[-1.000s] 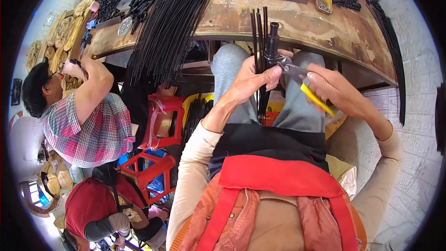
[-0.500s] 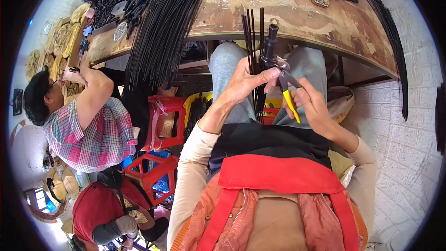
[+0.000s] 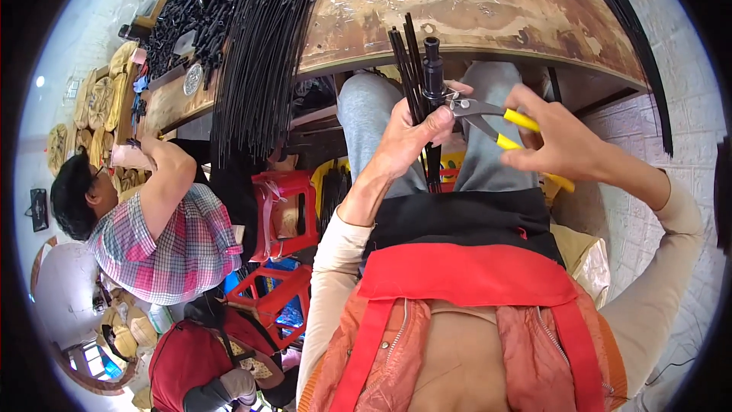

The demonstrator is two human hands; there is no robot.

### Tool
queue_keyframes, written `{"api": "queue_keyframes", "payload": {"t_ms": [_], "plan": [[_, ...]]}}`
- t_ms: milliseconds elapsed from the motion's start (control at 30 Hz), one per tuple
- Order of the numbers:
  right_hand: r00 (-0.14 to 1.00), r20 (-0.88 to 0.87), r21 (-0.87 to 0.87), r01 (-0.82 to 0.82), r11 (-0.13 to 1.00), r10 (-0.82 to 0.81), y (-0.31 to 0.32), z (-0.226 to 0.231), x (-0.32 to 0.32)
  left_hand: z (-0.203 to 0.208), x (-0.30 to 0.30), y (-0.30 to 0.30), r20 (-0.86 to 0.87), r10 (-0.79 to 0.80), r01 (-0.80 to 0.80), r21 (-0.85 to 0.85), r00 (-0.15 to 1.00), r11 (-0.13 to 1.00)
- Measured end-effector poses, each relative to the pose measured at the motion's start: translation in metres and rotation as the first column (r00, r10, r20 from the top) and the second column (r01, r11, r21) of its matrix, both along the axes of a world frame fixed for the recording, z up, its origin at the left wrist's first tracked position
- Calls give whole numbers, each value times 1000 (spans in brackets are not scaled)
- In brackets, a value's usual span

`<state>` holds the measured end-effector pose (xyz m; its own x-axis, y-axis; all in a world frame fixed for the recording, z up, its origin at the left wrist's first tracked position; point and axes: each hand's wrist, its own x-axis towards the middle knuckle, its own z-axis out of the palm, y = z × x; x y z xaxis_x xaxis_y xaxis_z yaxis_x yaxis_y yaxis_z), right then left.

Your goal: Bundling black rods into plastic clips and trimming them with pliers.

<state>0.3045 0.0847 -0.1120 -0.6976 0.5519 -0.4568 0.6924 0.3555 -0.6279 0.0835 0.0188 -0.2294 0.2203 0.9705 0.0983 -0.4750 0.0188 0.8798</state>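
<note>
My left hand (image 3: 412, 133) grips a bundle of thin black rods with a black tube-shaped fitting (image 3: 433, 76) at its top, held upright over my lap. My right hand (image 3: 557, 137) holds yellow-handled pliers (image 3: 499, 118). The pliers' metal jaws touch the bundle just below the black fitting. The rods' lower ends run down behind my left hand toward my knees.
A worn wooden workbench (image 3: 488, 23) stands in front, with a thick sheaf of long black rods (image 3: 259, 53) hanging off its left side and small black parts heaped on top. A person in a plaid shirt (image 3: 164, 236) works at left. Red plastic stools (image 3: 286, 206) stand between us.
My right hand has swung out to the right with the pliers, now lying nearly level with the jaws at the fitting. My left hand and the bundle stayed almost still.
</note>
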Motion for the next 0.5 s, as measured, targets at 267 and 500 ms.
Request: {"api": "queue_keyframes", "payload": {"t_ms": [267, 500], "plan": [[960, -142, 291, -193, 937, 242, 17, -13, 5, 1, -1, -3, -27, 97, -96, 8, 995, 995], [994, -108, 65, -8, 998, 15, 8, -27, 6, 4, -1, 0, -128, 173, -180, -37, 976, 983]]}}
